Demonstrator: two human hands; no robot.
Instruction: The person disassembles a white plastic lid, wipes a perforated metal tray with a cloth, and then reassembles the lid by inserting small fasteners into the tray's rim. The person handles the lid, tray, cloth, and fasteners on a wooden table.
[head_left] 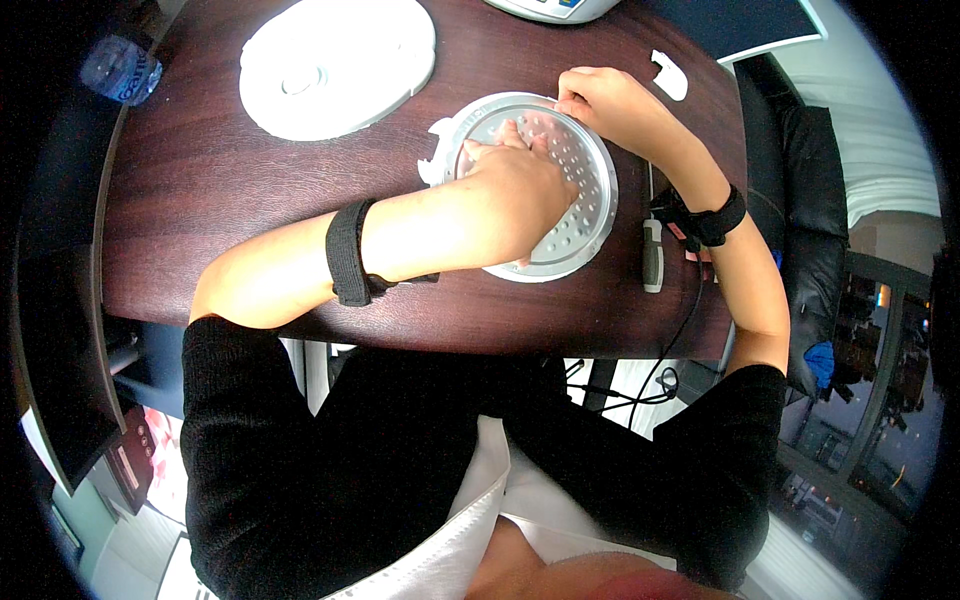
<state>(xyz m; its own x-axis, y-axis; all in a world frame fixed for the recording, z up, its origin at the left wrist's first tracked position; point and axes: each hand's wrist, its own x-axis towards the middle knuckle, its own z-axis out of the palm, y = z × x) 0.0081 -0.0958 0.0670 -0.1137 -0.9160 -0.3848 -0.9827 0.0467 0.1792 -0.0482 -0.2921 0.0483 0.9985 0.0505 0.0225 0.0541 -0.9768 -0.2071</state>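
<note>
A round white lid (607, 232) with a silver, dimpled metal inner plate (592, 180) lies near the middle of the dark wooden table. Across this plate my left hand (522, 192) rests palm down, fingers spread, covering part of the dimples. My right hand (600, 97) is closed at the lid's far right rim, its fingers curled and thumb against the edge. Whatever sits inside that grip, beyond the rim, is hidden. White hinge-like tabs (432, 160) stick out at the lid's left side.
A larger white oval cover (385, 65) lies far left, with a plastic bottle (122, 72) beyond it. At the back stands a white appliance (555, 8). Right of the lid are a small white curved piece (671, 78), a grey-handled screwdriver (653, 262) and a black cable (690, 315).
</note>
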